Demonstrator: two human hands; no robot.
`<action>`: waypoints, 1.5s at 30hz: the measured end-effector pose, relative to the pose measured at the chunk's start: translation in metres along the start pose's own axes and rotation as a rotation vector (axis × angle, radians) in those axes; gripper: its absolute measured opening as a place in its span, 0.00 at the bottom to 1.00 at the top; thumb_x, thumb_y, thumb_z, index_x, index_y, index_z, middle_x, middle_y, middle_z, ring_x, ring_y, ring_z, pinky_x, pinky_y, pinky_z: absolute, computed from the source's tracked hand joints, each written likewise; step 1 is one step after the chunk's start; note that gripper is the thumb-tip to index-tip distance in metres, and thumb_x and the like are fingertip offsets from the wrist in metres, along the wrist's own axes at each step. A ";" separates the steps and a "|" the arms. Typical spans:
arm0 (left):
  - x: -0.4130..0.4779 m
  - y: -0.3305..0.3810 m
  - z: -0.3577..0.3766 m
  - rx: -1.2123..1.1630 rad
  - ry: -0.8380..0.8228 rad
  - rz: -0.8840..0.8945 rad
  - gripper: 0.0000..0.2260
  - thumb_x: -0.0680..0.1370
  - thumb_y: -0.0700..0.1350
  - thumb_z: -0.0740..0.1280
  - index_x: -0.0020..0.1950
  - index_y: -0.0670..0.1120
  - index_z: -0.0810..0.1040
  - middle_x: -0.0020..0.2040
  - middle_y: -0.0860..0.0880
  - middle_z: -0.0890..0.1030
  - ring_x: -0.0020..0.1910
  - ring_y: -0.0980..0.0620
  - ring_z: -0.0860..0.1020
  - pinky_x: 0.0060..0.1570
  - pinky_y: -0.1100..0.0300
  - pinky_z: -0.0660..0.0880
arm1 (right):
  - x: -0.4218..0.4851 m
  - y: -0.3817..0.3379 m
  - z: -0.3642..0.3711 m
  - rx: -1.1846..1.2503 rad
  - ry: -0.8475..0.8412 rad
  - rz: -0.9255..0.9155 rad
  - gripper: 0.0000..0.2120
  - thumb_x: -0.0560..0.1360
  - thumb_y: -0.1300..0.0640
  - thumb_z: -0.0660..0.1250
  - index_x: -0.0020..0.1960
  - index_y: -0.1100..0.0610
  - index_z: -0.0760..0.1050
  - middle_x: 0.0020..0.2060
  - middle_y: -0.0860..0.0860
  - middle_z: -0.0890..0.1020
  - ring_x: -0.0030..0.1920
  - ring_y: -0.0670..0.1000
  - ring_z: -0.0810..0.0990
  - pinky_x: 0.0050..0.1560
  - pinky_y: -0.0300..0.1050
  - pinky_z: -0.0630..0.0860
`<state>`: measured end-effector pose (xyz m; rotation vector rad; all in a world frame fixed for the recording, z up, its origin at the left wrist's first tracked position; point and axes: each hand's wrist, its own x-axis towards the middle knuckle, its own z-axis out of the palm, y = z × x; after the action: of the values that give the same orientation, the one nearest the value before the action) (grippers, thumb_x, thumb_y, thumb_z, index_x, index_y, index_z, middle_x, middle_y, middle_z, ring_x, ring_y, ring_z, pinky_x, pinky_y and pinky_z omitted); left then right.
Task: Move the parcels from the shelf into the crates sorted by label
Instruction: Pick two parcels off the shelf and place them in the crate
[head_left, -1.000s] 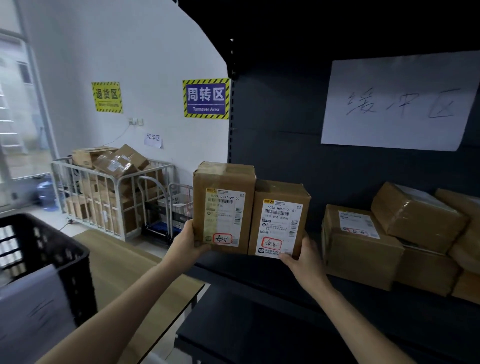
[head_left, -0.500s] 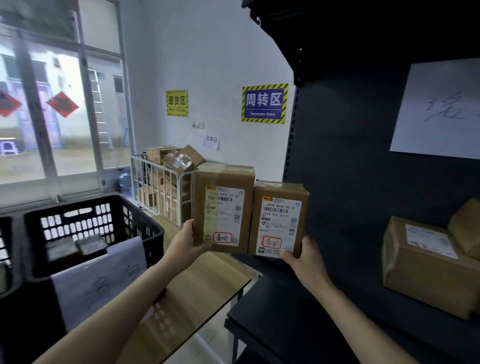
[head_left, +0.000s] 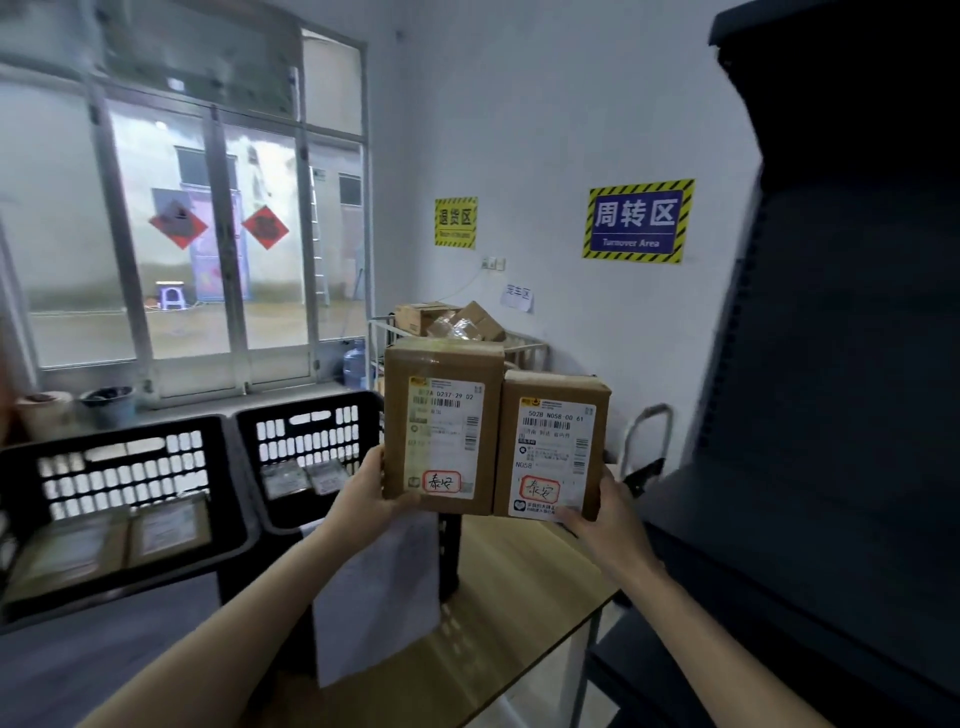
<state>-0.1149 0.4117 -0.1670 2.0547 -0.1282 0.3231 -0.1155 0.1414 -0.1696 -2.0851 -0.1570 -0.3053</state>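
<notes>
Head view: a taller parcel (head_left: 441, 431) and a shorter parcel (head_left: 550, 447) are held upright, touching, above the table (head_left: 519, 566) beside the crates (head_left: 306, 404). Lower outer corners are gripped by the left hand (head_left: 371, 499) and right hand (head_left: 610, 514), thumbs pressed in front, other fingers hidden.

I'm standing in a parcel depot: a Turnover Area sign (head_left: 638, 221) is hanging above caged cartons (head_left: 449, 319), with black crates (head_left: 311, 402) waiting nearby.
</notes>
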 end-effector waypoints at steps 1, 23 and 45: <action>-0.001 -0.009 -0.014 -0.001 0.008 -0.011 0.26 0.72 0.38 0.71 0.66 0.43 0.65 0.55 0.49 0.78 0.56 0.49 0.78 0.57 0.51 0.77 | 0.004 -0.004 0.015 -0.007 -0.007 -0.005 0.26 0.70 0.59 0.71 0.66 0.49 0.67 0.61 0.53 0.74 0.62 0.52 0.74 0.64 0.55 0.73; -0.080 -0.146 -0.278 0.011 0.260 -0.141 0.39 0.72 0.37 0.71 0.75 0.54 0.53 0.55 0.55 0.77 0.52 0.58 0.77 0.53 0.59 0.76 | 0.006 -0.153 0.297 0.181 -0.381 -0.180 0.27 0.72 0.66 0.67 0.68 0.52 0.65 0.58 0.49 0.76 0.60 0.48 0.75 0.48 0.31 0.74; -0.032 -0.229 -0.347 0.034 0.319 -0.413 0.34 0.72 0.38 0.71 0.73 0.46 0.58 0.62 0.48 0.74 0.58 0.51 0.75 0.60 0.53 0.75 | 0.085 -0.173 0.430 0.194 -0.653 -0.132 0.26 0.74 0.64 0.66 0.68 0.52 0.62 0.53 0.45 0.76 0.58 0.47 0.74 0.54 0.37 0.73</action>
<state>-0.1547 0.8240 -0.2116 1.9766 0.4926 0.3887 -0.0086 0.5983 -0.2111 -1.9150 -0.6869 0.3145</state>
